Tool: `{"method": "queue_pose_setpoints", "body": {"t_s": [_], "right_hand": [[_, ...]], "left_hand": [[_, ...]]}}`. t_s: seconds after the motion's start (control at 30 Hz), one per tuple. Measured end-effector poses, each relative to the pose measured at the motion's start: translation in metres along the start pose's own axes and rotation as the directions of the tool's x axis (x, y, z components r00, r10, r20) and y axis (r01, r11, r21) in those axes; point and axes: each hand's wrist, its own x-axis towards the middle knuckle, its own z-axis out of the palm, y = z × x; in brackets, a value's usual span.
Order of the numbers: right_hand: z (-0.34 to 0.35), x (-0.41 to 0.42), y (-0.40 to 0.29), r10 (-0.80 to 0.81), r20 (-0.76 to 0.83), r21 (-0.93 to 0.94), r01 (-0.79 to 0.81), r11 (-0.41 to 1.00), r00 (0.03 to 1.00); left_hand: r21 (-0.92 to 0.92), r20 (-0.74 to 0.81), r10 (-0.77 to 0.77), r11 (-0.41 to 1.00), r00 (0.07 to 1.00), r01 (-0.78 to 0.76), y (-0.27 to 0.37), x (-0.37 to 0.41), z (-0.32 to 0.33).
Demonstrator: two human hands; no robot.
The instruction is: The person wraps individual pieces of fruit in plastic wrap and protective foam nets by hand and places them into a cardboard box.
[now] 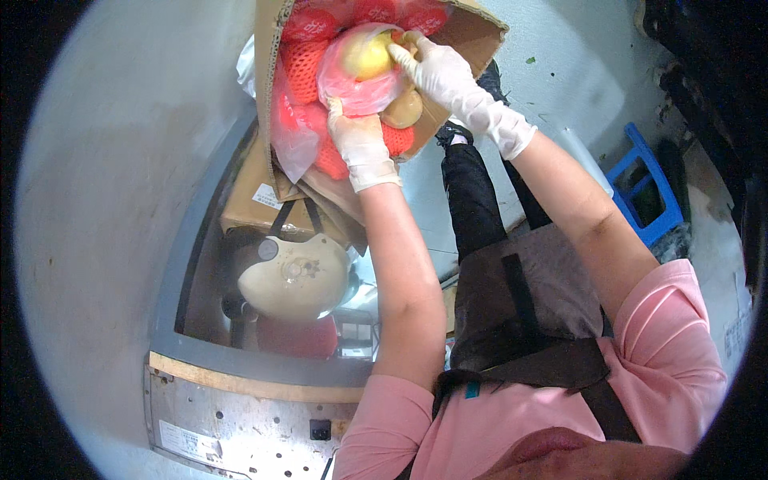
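A round yellow fruit [367, 57] sits in an opened pink plastic wrapper [360, 96], over the mouth of a tilted cardboard box [474, 36]. My gloved left hand [360, 141] grips the wrapper from below. At the fruit's right side is my gloved right hand [444, 72], its thumb and fingers against the fruit and the wrapper's edge. Just under that hand shows a tan round fruit [403, 109]. Around them in the box are an orange foam net [300, 69] and red printed wrappers [309, 25]. The lower contents are hidden.
A glass-topped surface [204, 288] with a grey frame [300, 363] lies to the left. Near it are a taped cardboard carton [243, 201] with a label and a cream-coloured appliance [300, 276]. A blue plastic stool [654, 186] stands on the floor at right.
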Motion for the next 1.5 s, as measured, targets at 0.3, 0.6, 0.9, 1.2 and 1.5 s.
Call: {"method": "queue_pose_setpoints", "body": {"t_s": [0.3,0.6,0.9,1.2,1.5], "right_hand": [[0.036,0.059,0.022,-0.078,0.071,0.517,0.03,0.855,0.994],[-0.008,0.023,0.012,0.02,0.412,0.893,-0.408,0.19,0.911],[-0.025,0.002,0.042,-0.087,-0.067,0.207,0.099,0.973,0.994],[-0.002,0.005,0.042,-0.419,-0.123,-0.598,0.27,0.755,0.9],[0.015,0.058,0.07,0.031,-0.261,-0.003,-0.033,0.999,0.965]], "left_hand": [[0.142,0.127,-0.193,0.974,0.973,0.175,0.006,0.008,0.031],[0.532,-0.071,0.336,0.809,0.939,-0.249,0.068,-0.013,0.025],[0.805,0.57,0.5,-0.5,0.651,-0.321,0.038,0.116,-0.053],[0.98,0.046,0.397,-0.195,0.917,0.036,0.059,0.036,0.013],[0.933,0.306,0.766,-0.358,0.565,-0.019,0.015,-0.045,0.031]]}}
